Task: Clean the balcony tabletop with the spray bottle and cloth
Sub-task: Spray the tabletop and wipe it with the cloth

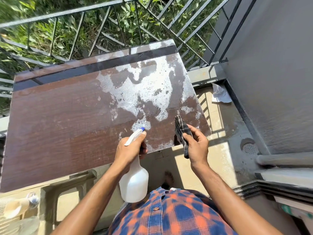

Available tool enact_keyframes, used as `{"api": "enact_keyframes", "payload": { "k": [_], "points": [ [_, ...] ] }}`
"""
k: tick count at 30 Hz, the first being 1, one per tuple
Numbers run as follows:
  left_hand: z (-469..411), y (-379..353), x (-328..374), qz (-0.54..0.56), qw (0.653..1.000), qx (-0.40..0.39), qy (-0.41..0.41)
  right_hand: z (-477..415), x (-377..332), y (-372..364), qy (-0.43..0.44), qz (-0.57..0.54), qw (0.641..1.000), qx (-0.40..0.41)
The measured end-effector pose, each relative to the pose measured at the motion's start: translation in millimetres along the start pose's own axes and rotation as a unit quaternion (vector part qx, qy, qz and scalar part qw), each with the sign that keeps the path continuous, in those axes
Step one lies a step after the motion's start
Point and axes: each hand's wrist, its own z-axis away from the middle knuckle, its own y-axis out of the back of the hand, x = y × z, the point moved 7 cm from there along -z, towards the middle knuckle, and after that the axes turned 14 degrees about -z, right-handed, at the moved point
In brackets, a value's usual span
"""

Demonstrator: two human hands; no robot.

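Note:
The brown wooden tabletop [59, 124] fills the middle of the view, with a large wet, foamy white patch [144, 92] over its right half. My left hand [130, 150] grips the neck of a white spray bottle [134, 182]; its blue nozzle points at the table's near right part, and my forefinger lies on the trigger. My right hand [197, 146] holds a dark checked cloth [181, 129] bunched upright over the table's near right corner.
A black metal railing [105, 19] runs behind and to the right of the table, with greenery beyond. A grey wall stands at the right. A white rag [220, 94] and a floor drain [249, 147] lie on the tiled floor. A stool [67, 187] stands under the table's near edge.

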Motion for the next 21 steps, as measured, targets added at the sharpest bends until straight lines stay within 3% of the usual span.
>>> {"api": "enact_keyframes", "payload": {
  "k": [6, 21],
  "points": [
    [-1, -8, 8, -0.001, 0.999, -0.032, -0.001, -1, -2, 4, 0.003, -0.005, 1.0, 0.008],
    [-6, -10, 14, 0.001, 1.0, 0.012, 0.012, -7, -5, 9, 0.001, -0.002, 1.0, 0.023]
  ]
}}
